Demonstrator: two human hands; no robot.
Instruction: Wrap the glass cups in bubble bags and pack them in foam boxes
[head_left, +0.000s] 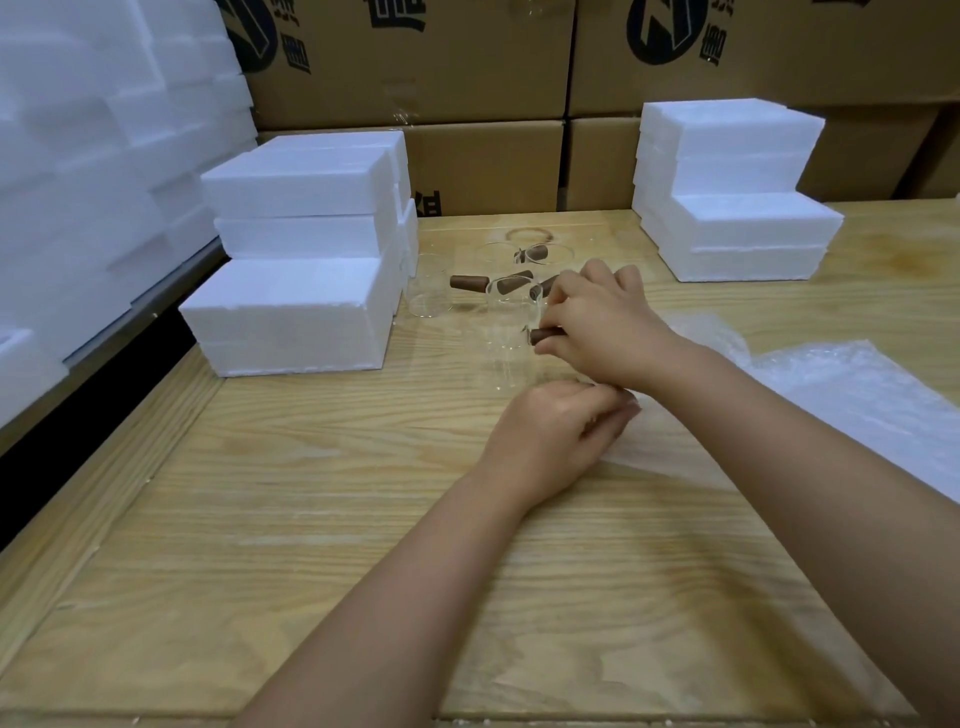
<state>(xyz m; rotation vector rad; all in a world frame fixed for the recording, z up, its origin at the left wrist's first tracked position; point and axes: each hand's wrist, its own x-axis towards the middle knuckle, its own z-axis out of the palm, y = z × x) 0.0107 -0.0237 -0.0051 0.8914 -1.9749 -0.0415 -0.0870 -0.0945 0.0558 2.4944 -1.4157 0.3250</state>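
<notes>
Holding the cup: our right hand (605, 325) curls round the brown handle (541, 335) of a glass cup (511, 353), which stands on the bench (311, 519) just right of the frame's centre.
Left hand: our left hand (556, 434), just below the cup in the frame, has its fingers curled and seems to pinch the near edge of a bubble bag (685, 447); the pinch itself is partly hidden.
Other cups: several more cups (431, 291) with the same handles stand just above ours, close together.
Foam boxes: closed stacks (296, 312) sit at centre left and upper right.
Spare bags: more bubble bags (857, 384) lie at the right edge.
Handling: we judge the glass thin, brittle and slick, and light enough for one hand.
Where to hold: the handle gives the surest grip. The bag is limp, so we should spread its mouth before sliding the cup in.
</notes>
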